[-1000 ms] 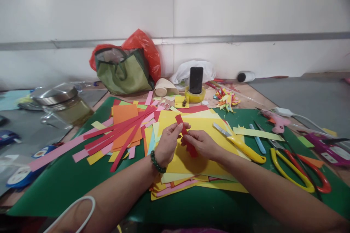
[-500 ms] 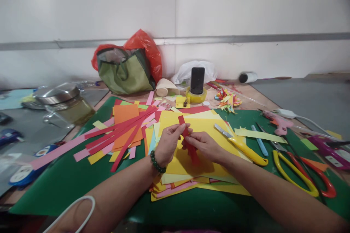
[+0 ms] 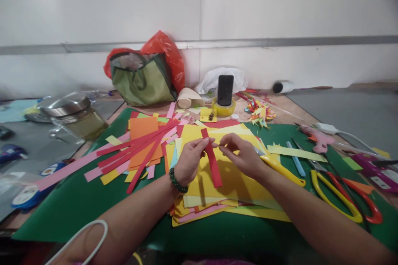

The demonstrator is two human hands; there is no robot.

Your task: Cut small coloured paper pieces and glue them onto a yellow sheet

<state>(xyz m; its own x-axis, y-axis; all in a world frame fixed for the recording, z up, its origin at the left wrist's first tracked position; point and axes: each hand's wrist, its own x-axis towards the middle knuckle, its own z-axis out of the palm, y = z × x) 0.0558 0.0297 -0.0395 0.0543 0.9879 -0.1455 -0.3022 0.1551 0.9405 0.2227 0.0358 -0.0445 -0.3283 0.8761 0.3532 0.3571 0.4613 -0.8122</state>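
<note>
— From the head camera, what has the left hand (image 3: pixel 190 160) got?

— A red paper strip (image 3: pixel 212 160). Thumb and forefinger are pinched on its upper part and the other fingers are curled beneath. The strip slants down toward the near edge of the bench, over the stack of yellow sheets (image 3: pixel 239 182) in the middle of the green mat (image 3: pixel 77 205).

— And the right hand (image 3: pixel 246 158)?

— Just right of the strip. Its thumb and forefinger are pressed together at the tips, the rest loosely bent. I cannot tell whether they grip anything or touch the strip.

— What lies around them?

— A yellow utility knife (image 3: pixel 284 171) lies just behind the right wrist, with the yellow-and-red scissors (image 3: pixel 343 198) further toward the right edge. Loose red and pink strips (image 3: pixel 137 151) fan out left of the left hand, across an orange sheet (image 3: pixel 143 127). At the far edge a phone (image 3: pixel 225 84) stands upright in a roll of tape (image 3: pixel 224 110), beside a green bag (image 3: pixel 139 83).
</note>
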